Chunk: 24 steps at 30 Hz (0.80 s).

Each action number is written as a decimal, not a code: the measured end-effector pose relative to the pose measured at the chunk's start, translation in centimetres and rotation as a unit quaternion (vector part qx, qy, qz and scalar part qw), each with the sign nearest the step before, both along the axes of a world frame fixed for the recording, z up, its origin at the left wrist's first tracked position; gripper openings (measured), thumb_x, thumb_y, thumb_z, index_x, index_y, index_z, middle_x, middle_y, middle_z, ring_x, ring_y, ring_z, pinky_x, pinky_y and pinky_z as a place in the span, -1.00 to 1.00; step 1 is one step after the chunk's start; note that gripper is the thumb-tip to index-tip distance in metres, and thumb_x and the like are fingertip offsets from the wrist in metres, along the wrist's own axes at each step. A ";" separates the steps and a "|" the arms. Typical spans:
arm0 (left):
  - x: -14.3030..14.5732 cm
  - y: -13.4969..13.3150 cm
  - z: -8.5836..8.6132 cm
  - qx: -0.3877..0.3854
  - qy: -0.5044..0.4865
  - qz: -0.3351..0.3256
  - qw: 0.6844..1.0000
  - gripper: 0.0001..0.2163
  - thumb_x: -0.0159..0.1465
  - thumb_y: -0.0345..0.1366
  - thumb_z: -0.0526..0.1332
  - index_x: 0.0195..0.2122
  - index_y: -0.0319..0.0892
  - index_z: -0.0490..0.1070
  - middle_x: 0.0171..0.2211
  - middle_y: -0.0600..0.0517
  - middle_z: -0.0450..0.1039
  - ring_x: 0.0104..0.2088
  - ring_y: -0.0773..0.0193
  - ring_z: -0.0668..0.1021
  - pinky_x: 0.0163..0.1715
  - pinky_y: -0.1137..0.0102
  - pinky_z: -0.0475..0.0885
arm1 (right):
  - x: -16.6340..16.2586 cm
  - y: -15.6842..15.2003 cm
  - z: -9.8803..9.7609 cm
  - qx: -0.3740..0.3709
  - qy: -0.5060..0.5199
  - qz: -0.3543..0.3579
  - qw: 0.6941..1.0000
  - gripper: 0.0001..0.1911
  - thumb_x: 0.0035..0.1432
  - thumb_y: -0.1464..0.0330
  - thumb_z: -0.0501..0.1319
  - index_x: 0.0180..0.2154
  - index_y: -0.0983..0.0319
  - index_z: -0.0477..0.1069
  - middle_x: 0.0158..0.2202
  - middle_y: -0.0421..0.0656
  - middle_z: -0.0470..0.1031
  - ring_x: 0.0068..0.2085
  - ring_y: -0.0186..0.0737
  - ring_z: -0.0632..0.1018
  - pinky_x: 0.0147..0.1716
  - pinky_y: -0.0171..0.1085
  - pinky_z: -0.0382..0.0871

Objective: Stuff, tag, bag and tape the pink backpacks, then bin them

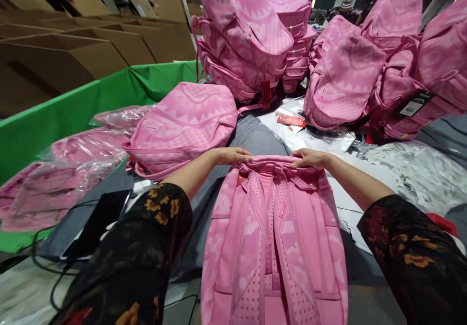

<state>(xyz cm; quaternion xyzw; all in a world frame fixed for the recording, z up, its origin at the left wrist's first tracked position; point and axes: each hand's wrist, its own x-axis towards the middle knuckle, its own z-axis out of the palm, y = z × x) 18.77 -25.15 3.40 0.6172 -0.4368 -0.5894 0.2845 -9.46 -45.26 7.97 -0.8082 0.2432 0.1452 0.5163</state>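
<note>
A pink backpack (306, 237) is right in front of me, its strap side facing up and its perforated shoulder straps running down the middle. My left hand (233, 156) grips the left end of its top edge, thumb and fingers closed on the fabric. At the right end of the same edge, my right hand (309, 158) pinches the fabric in the same way. Just beyond my left forearm lies another pink backpack (186, 120) with a sawtooth pattern.
Pink backpacks (248, 38) stand piled at the back. Plastic-wrapped pink bags (62, 184) lie left along a green cloth barrier (109, 84), with cardboard boxes (91, 47) behind. A dark tablet (100, 223) with cables is at left. Clear plastic bags (434, 174) and white paper (352, 208) spread right.
</note>
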 end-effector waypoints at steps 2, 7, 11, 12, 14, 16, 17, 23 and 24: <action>-0.2 -0.2 0.4 0.030 0.032 -0.027 0.999 -0.42 -0.06 0.11 0.53 -0.13 -0.19 0.56 -0.31 0.02 0.59 -0.35 0.28 0.55 -0.28 0.40 0.44 | -0.2 0.2 0.2 0.038 0.015 -0.018 0.999 -0.36 -0.34 -0.02 0.58 -0.28 0.21 0.48 -0.31 -0.21 0.59 -0.25 -0.16 0.57 -0.29 -0.29 0.43; -1.1 -0.2 3.8 0.043 0.005 -0.062 0.997 -0.50 -0.12 0.01 0.57 -0.27 -0.19 0.53 -0.38 0.06 0.56 -0.36 0.27 0.53 -0.31 0.42 0.40 | 0.0 0.5 1.7 0.028 0.019 0.009 0.999 -0.49 -0.18 0.03 0.50 -0.32 0.22 0.42 -0.39 -0.23 0.51 -0.34 -0.24 0.50 -0.40 -0.32 0.32; -2.3 0.3 7.2 0.012 -0.108 -0.071 0.992 -0.59 -0.13 -0.07 0.56 -0.42 -0.19 0.46 -0.45 0.07 0.50 -0.39 0.28 0.48 -0.37 0.42 0.33 | 0.8 0.9 3.7 -0.118 -0.027 0.099 0.988 -0.71 -0.02 0.19 0.36 -0.38 0.21 0.33 -0.45 -0.27 0.39 -0.39 -0.32 0.37 -0.43 -0.34 0.20; -2.6 0.5 7.9 0.008 -0.141 -0.074 0.987 -0.60 -0.13 -0.09 0.55 -0.44 -0.18 0.44 -0.47 0.08 0.48 -0.40 0.27 0.47 -0.38 0.41 0.31 | 1.1 1.1 4.2 -0.162 -0.033 0.118 0.979 -0.76 -0.01 0.25 0.33 -0.40 0.20 0.32 -0.46 -0.27 0.37 -0.39 -0.32 0.36 -0.42 -0.33 0.19; -3.2 0.9 8.8 -0.001 -0.209 -0.079 0.975 -0.62 -0.12 -0.10 0.55 -0.46 -0.16 0.42 -0.51 0.09 0.44 -0.43 0.26 0.45 -0.42 0.40 0.28 | 1.4 1.7 5.0 -0.236 -0.035 0.148 0.960 -0.83 -0.03 0.35 0.29 -0.39 0.19 0.31 -0.45 -0.26 0.38 -0.38 -0.29 0.36 -0.39 -0.32 0.20; -3.8 1.4 9.2 -0.033 -0.289 -0.081 0.953 -0.63 -0.10 -0.11 0.54 -0.48 -0.14 0.39 -0.54 0.10 0.39 -0.45 0.25 0.43 -0.43 0.39 0.24 | 1.3 2.5 5.3 -0.292 -0.037 0.158 0.942 -0.84 -0.05 0.41 0.28 -0.37 0.19 0.33 -0.43 -0.24 0.40 -0.36 -0.26 0.38 -0.35 -0.32 0.22; -4.0 1.6 9.1 -0.058 -0.333 -0.077 0.938 -0.63 -0.09 -0.11 0.54 -0.48 -0.14 0.38 -0.55 0.10 0.36 -0.45 0.24 0.43 -0.43 0.38 0.23 | 1.2 2.9 5.2 -0.313 -0.041 0.155 0.936 -0.83 -0.05 0.43 0.28 -0.35 0.19 0.34 -0.41 -0.23 0.41 -0.35 -0.25 0.39 -0.33 -0.32 0.22; -4.1 0.7 3.8 -0.201 -0.503 -0.031 0.840 -0.74 0.08 -0.21 0.46 -0.34 -0.12 0.41 -0.37 0.00 0.48 -0.26 0.10 0.56 -0.28 0.35 0.34 | 2.3 4.2 0.3 -0.399 -0.060 0.049 0.914 -0.77 0.01 0.37 0.33 -0.24 0.20 0.40 -0.30 -0.16 0.51 -0.28 -0.18 0.43 -0.32 -0.32 0.19; -4.0 0.1 2.5 -0.201 -0.523 -0.010 0.828 -0.77 0.11 -0.25 0.44 -0.32 -0.12 0.41 -0.33 -0.04 0.50 -0.24 0.08 0.57 -0.27 0.34 0.36 | 3.0 4.1 -0.7 -0.410 -0.053 0.024 0.910 -0.76 -0.01 0.39 0.33 -0.23 0.21 0.41 -0.27 -0.14 0.53 -0.26 -0.16 0.44 -0.32 -0.32 0.20</action>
